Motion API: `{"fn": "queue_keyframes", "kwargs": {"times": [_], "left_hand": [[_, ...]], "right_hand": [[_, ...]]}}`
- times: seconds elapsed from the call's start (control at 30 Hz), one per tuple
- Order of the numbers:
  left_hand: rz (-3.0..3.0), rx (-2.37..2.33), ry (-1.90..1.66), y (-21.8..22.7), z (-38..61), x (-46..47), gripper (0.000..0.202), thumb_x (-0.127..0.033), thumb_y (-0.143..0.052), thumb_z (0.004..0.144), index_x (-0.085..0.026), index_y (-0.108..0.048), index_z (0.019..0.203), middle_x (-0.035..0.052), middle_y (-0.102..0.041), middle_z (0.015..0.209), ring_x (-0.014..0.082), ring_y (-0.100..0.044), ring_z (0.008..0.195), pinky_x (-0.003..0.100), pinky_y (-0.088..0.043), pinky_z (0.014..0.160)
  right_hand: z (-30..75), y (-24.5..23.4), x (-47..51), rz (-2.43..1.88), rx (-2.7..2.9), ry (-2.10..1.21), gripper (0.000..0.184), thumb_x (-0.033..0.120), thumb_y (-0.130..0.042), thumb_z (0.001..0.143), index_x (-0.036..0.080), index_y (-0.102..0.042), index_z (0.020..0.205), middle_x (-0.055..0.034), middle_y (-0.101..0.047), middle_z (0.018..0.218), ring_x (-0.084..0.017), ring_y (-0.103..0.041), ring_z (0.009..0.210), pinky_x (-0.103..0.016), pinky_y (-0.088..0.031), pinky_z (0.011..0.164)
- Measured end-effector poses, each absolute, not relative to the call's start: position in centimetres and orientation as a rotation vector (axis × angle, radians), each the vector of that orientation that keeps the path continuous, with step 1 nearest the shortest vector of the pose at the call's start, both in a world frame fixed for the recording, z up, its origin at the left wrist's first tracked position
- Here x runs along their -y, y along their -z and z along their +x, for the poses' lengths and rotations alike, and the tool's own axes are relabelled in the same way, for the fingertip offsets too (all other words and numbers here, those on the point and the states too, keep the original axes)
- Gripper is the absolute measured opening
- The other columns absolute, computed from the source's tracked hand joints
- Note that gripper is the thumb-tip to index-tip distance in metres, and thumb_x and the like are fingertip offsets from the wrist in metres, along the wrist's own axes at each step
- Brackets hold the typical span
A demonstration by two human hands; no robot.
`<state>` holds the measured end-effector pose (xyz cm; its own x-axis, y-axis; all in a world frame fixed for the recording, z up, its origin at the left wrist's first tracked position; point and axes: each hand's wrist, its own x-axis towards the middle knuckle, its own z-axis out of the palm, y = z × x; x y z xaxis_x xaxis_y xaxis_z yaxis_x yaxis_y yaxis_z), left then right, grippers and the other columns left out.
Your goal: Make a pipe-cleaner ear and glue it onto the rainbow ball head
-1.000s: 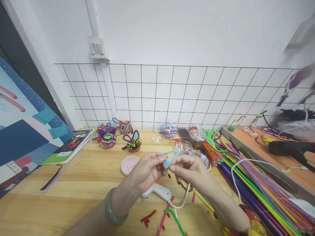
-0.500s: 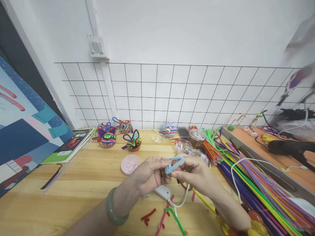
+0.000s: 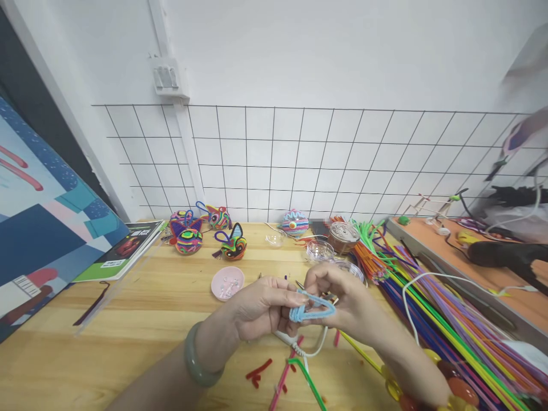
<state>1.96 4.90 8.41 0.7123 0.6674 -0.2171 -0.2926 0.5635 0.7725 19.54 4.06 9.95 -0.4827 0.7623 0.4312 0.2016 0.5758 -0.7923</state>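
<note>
A light-blue fuzzy pipe cleaner (image 3: 324, 309), bent into a pointed loop with a wound bundle at one end, is between my hands above the table. My left hand (image 3: 263, 308) pinches the wound end between thumb and fingers. Around the pointed side curls my right hand (image 3: 353, 302), its index finger arched above and its thumb beneath the loop; the exact contact is partly hidden. Beneath my hands lies a white corded tool (image 3: 286, 339), mostly covered. Red pipe cleaner scraps (image 3: 259, 370) and a green pipe cleaner (image 3: 309, 382) lie nearer me.
A pink dish (image 3: 220, 292) of small beads stands left of my hands. Several colourful wrapped ornaments (image 3: 188, 241) and a striped ball (image 3: 295, 224) sit at the back. Clear bowls (image 3: 319, 250) are behind my right hand. Long pipe cleaners (image 3: 445, 319) and a white cable (image 3: 405, 294) fill the right.
The blue loop has tipped lower and its pointed end now reaches further right. My right hand has shifted right and its index finger has lifted into an arch. My left hand keeps its pinch.
</note>
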Motion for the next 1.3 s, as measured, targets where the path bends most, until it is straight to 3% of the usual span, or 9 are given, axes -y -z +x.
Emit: {"fn": "queue_keyframes", "kwargs": {"times": [0.13, 0.3, 0.53, 0.77, 0.9, 1.07, 1.17, 1.3], "left_hand": [[0.788, -0.550, -0.565, -8.3, 1.9, -5.0, 0.012, -0.016, -0.069, 0.060, -0.006, -0.063, 0.064, 0.0018, -0.058, 0.050, 0.0086, -0.053, 0.042, 0.021, -0.046, 0.044], [0.793, -0.546, -0.549, -8.2, 1.9, -4.9, 0.014, -0.016, -0.068, 0.055, -0.008, -0.062, 0.064, 0.0012, -0.058, 0.053, 0.0102, -0.054, 0.044, 0.025, -0.047, 0.048], [0.819, -0.486, -0.520, -8.3, 1.6, -4.9, 0.019, -0.018, -0.067, 0.060, -0.008, -0.063, 0.075, 0.0030, -0.061, 0.065, 0.0124, -0.058, 0.051, 0.026, -0.046, 0.053], [0.801, -0.406, -0.560, -8.1, 1.7, -4.9, 0.013, -0.020, -0.067, 0.064, -0.011, -0.057, 0.064, -0.0010, -0.053, 0.054, 0.0097, -0.051, 0.048, 0.023, -0.042, 0.048], [0.858, -0.372, -0.560, -8.0, 1.7, -4.9, 0.018, -0.025, -0.065, 0.070, -0.012, -0.055, 0.062, -0.0011, -0.051, 0.052, 0.0087, -0.049, 0.047, 0.020, -0.038, 0.044], [0.980, -0.557, -0.784, -8.9, 2.0, -4.6, 0.028, -0.039, -0.058, 0.079, -0.012, -0.061, 0.084, 0.0012, -0.054, 0.065, 0.0096, -0.051, 0.054, 0.020, -0.040, 0.046], [1.148, -0.694, -1.122, -9.9, 2.0, -4.2, 0.029, -0.039, -0.059, 0.079, -0.015, -0.063, 0.094, 0.0041, -0.059, 0.080, 0.0132, -0.056, 0.074, 0.023, -0.046, 0.061], [1.509, -0.820, -1.246, -10.6, 2.0, -3.4, 0.027, -0.029, -0.066, 0.073, -0.017, -0.067, 0.097, 0.0083, -0.063, 0.102, 0.0181, -0.059, 0.086, 0.029, -0.048, 0.077]], "right_hand": [[19.9, -10.4, -3.9, -0.613, 2.175, -0.662, 0.009, 0.021, -0.067, 0.078, 0.017, -0.059, 0.079, -0.0010, -0.059, 0.070, -0.010, -0.053, 0.061, -0.019, -0.042, 0.056], [19.9, -10.7, -3.8, -0.525, 2.231, -0.580, 0.006, 0.021, -0.063, 0.081, 0.016, -0.063, 0.083, -0.0026, -0.060, 0.069, -0.011, -0.054, 0.061, -0.021, -0.042, 0.056], [19.8, -10.6, -3.5, -0.522, 2.201, -0.563, 0.009, 0.024, -0.063, 0.082, 0.016, -0.063, 0.085, -0.0035, -0.060, 0.071, -0.012, -0.056, 0.065, -0.022, -0.043, 0.058], [19.8, -11.1, -3.2, -0.411, 2.275, -0.394, 0.018, 0.022, -0.055, 0.087, 0.015, -0.066, 0.100, -0.0058, -0.058, 0.072, -0.013, -0.055, 0.065, -0.022, -0.044, 0.056], [19.9, -11.3, -3.0, -0.414, 2.272, -0.340, 0.020, 0.023, -0.050, 0.090, 0.015, -0.067, 0.096, -0.0052, -0.057, 0.069, -0.012, -0.054, 0.061, -0.021, -0.042, 0.052], [19.8, -11.6, -2.9, -0.549, 2.140, -0.421, 0.011, 0.020, -0.059, 0.084, 0.017, -0.069, 0.086, -0.0043, -0.059, 0.065, -0.014, -0.055, 0.059, -0.025, -0.044, 0.053], [19.7, -11.6, -3.2, -0.768, 1.907, -0.654, 0.006, 0.025, -0.066, 0.077, 0.019, -0.068, 0.077, -0.0023, -0.060, 0.062, -0.013, -0.054, 0.052, -0.025, -0.044, 0.047], [19.6, -11.1, -3.8, -0.947, 1.569, -1.117, 0.020, 0.036, -0.069, 0.072, 0.017, -0.066, 0.076, 0.0031, -0.053, 0.050, -0.008, -0.044, 0.037, -0.021, -0.037, 0.034]]}}
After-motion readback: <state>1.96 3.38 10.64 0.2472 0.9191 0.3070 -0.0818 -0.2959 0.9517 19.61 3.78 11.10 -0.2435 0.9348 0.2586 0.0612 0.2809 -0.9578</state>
